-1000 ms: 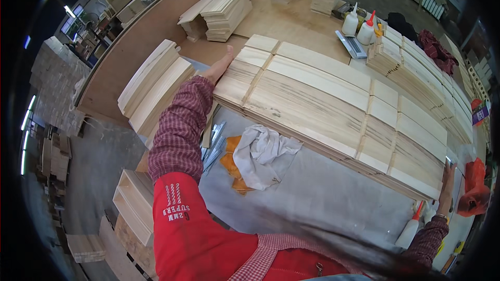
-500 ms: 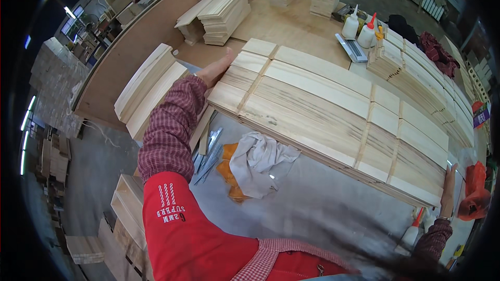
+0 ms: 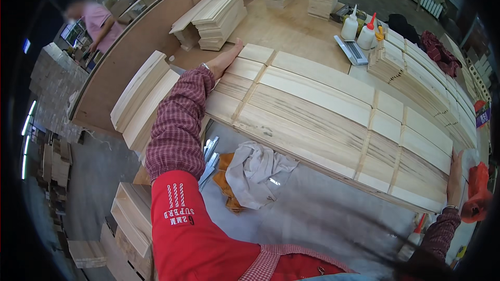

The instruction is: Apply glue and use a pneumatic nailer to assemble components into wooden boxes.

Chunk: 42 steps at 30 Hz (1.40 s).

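Note:
A wide stack of pale wooden panels [image 3: 307, 109], crossed by several narrow grooves, lies in front of me on the table. My left hand [image 3: 227, 61] is pressed along its left end, fingers stretched toward the far corner. At the opposite end, my right hand [image 3: 455, 177] rests against the edge, its fingers pointing away from me. The stack is held between both hands; the undersides of the hands are hidden. Nearer to me lie a crumpled whitish cloth [image 3: 258, 171], an orange-brown cloth [image 3: 225, 182] and some shiny metal strips [image 3: 210, 158].
Small board stacks [image 3: 221, 18] stand at the back left, with more boards [image 3: 143, 99] beside my left arm. Glue bottles [image 3: 366, 36] stand beyond the panels, next to a grooved wooden stack [image 3: 416, 75]. A red plastic bag [image 3: 476, 192] lies right of my hand. A person [image 3: 99, 26] is at the far left.
My left hand has slid a little farther along the panels' left end, and my right hand has also moved slightly away from me. The person at the far left shows more fully.

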Motion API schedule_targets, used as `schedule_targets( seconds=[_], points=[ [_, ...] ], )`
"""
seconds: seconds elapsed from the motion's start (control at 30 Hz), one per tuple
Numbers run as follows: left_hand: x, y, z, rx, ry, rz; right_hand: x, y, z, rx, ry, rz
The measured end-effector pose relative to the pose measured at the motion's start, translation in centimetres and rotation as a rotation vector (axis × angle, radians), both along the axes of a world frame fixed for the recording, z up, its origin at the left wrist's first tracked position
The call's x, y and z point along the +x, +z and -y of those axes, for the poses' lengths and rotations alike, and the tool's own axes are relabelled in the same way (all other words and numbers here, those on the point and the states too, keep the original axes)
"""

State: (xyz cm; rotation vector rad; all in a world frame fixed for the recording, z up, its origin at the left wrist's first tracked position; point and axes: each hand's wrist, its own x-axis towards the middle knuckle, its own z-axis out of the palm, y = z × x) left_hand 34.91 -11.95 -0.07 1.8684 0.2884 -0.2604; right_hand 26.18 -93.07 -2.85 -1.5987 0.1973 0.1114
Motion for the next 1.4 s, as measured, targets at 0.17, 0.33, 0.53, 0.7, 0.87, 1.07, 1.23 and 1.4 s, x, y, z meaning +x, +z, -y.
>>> schedule_targets(
  seconds=[0.17, 0.33, 0.53, 0.7, 0.87, 1.07, 1.23, 1.4],
  points=[
    [0.2, -0.1, -0.2, 0.033, 0.016, -0.019, -0.3, 0.5, -1.3, -0.156, -0.074, 0.010],
    [-0.6, 0.4, 0.4, 0.084, 0.054, -0.030, -0.3, 0.4, -1.3, -0.149, -0.095, -0.013],
    [-1.8, 1.2, 0.4, 0.096, 0.056, -0.028, -0.4, 0.5, -1.5, -0.226, -0.107, -0.052],
    [-0.8, -0.4, 0.8, 0.192, 0.125, 0.032, -3.7, 3.8, -7.9, -0.446, -0.044, 0.070],
    [0.5, -2.2, -9.1, 0.086, -0.139, 0.153, -7.3, 4.9, -4.6, -0.821, 0.080, 0.202],
    [-0.4, 0.3, -10.1, 0.600, -0.089, 0.401, -16.8, 3.6, -2.9, -0.805, -0.187, -0.181],
    [-11.4, 2.4, 2.4, 0.468, -0.139, 0.493, -24.8, 1.6, -2.3, -1.274, -0.157, -0.209],
    [-17.8, 2.4, 9.4, 0.492, -0.256, 0.532, -25.3, 0.5, 0.5, -1.511, -0.081, -0.181]
  ],
)
